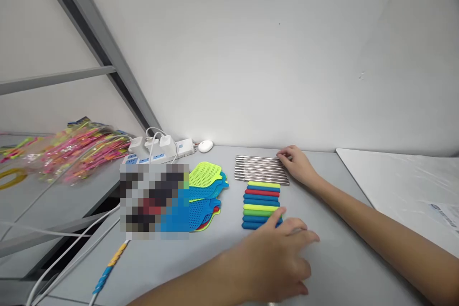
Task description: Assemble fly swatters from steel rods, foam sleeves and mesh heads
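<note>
My left hand [281, 253] hovers over the near part of the table with its fingers spread, just in front of a row of coloured handle grips [261, 202] in blue, yellow, green and red. Behind the grips lies a row of slim silver metal rods [260, 169], side by side. At the right end of the farthest rods, my right hand [296, 162] has thumb and forefinger pinched together on a rod's tip. Left of both rows is a pile of perforated fly swatter heads [206, 174], yellow-green, blue and red. A pixelated patch hides part of the pile.
A power strip [184, 147] with white plugs and a white oval device [205, 146] stand by the wall. White cables [75, 260] cross the left side. Bagged pink and yellow items [89, 148] lie far left. A white sheet [401, 191] covers the right.
</note>
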`<state>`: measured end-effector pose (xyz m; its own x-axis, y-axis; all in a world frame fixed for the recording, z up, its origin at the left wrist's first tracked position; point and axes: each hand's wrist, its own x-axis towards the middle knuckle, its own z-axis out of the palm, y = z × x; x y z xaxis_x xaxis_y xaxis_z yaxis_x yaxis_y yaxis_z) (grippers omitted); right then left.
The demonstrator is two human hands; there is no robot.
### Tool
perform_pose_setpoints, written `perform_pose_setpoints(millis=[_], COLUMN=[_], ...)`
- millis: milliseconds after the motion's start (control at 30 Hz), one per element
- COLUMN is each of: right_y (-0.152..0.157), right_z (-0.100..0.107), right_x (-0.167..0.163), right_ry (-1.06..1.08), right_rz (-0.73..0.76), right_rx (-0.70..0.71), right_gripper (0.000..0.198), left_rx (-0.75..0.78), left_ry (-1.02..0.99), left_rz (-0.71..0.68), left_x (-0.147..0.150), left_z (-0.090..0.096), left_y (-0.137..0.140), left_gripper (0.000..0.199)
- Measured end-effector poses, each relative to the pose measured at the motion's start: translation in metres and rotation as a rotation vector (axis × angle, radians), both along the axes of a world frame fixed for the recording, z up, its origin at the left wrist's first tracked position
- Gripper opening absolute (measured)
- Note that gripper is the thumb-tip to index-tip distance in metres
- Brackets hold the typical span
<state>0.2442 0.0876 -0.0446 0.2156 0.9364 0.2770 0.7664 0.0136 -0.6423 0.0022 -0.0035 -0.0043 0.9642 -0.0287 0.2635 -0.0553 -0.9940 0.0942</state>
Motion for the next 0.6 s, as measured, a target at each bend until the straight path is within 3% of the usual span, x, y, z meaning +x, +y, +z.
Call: perform_pose_setpoints(millis=[100, 200, 500, 600], right_y=[0.017, 0.037, 0.068, 0.071], right_z=[0.013, 0.025, 0.04, 0.043], right_x=[-0.011, -0.025, -0.057, -0.062], right_ry=[-0.086, -0.182, -0.397, -0.446], right_rz=[0.098, 0.2, 0.433, 0.502], right_rx=[-0.066, -0.128, -0.193, -0.209], right_gripper=[0.028, 0.025, 0.025, 0.024], left_rx=[0.063, 0.07, -0.03, -0.133], left_ry=[-0.114, -0.181, -0.189, -0.17], left_rz=[-0.115, -0.143, 0.049, 0.096], left_x=[0.008, 0.014, 0.009, 0.006], left_z=[-0.015, -0.024, -0.016, -0.012], left_y=[-0.009, -0.017, -0.026, -0.024], left_gripper=[0.027, 0.024, 0.035, 0.037])
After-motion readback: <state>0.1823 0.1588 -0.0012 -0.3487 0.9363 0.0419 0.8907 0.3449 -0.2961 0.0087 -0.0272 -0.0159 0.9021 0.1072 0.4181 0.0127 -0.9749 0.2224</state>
